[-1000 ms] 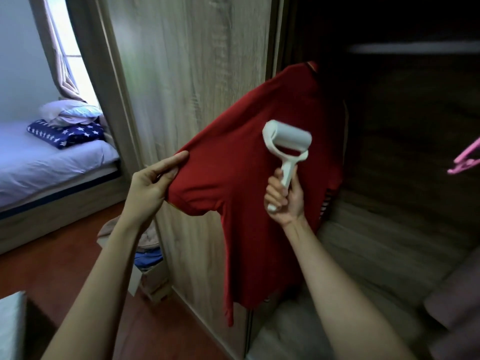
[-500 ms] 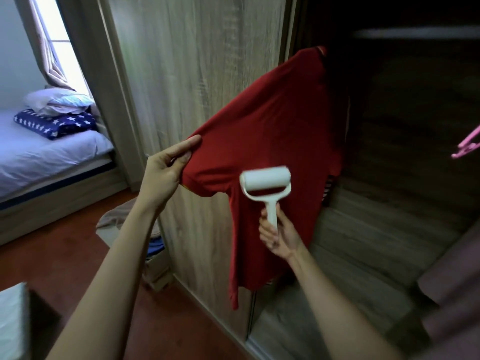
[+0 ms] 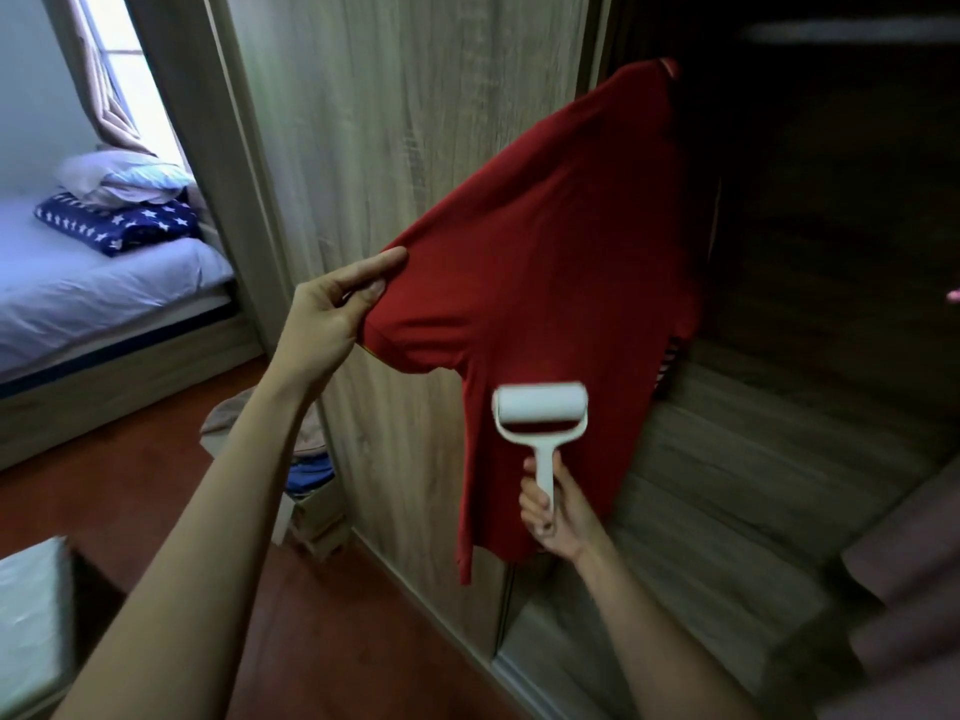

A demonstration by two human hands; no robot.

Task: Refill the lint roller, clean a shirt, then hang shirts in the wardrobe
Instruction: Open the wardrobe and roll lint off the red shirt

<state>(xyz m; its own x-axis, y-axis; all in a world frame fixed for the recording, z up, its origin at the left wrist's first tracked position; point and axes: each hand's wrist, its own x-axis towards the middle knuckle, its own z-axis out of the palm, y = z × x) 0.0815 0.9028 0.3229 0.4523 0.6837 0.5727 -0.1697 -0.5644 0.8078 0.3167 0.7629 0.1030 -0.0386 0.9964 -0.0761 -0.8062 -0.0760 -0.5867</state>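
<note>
So we had the left hand [image 3: 324,317] pinching the red shirt [image 3: 545,283] sleeve out taut, right hand [image 3: 553,511] clamped on the lint roller [image 3: 540,407] handle, roller crosswise low on the shirt, fabric stretching up above it.

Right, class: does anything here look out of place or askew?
The red shirt hangs lopsided at the wardrobe: the left hand pulls its sleeve out sideways while the right hand holds the lint roller against it. Otherwise nothing stands out.
</note>
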